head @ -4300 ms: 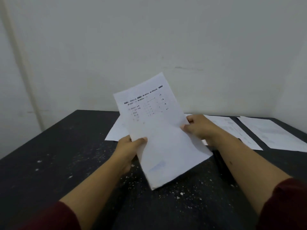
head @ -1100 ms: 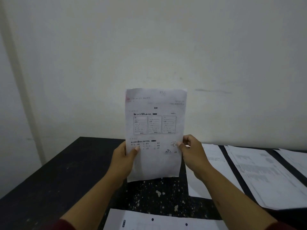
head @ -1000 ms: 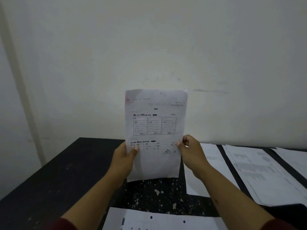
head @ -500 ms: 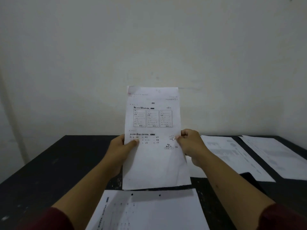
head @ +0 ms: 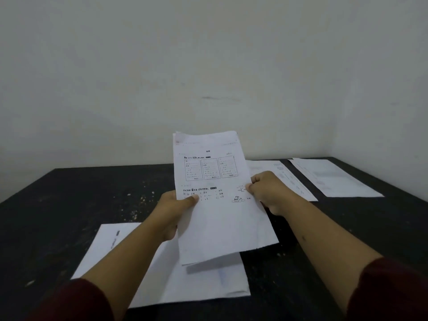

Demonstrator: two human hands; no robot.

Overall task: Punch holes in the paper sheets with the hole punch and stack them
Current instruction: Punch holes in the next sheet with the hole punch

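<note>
I hold a printed paper sheet [head: 217,205] tilted up over the black table [head: 69,205], its print facing me. My left hand [head: 172,209] pinches its left edge, thumb on top. My right hand [head: 266,191] grips its right edge. A second edge shows behind the sheet's top left corner. Below it a stack of white sheets [head: 203,281] lies flat near me, partly under my left forearm. The hole punch is not visible.
Two more printed sheets lie at the back right, one [head: 287,179] just behind my right hand and one [head: 333,177] toward the corner. White paper specks dot the table's left middle. White walls close the back and right sides.
The sheet has tipped from upright toward the table and come lower and nearer me. My view has dropped, so more of the near stack shows. Both hands keep their grip.
</note>
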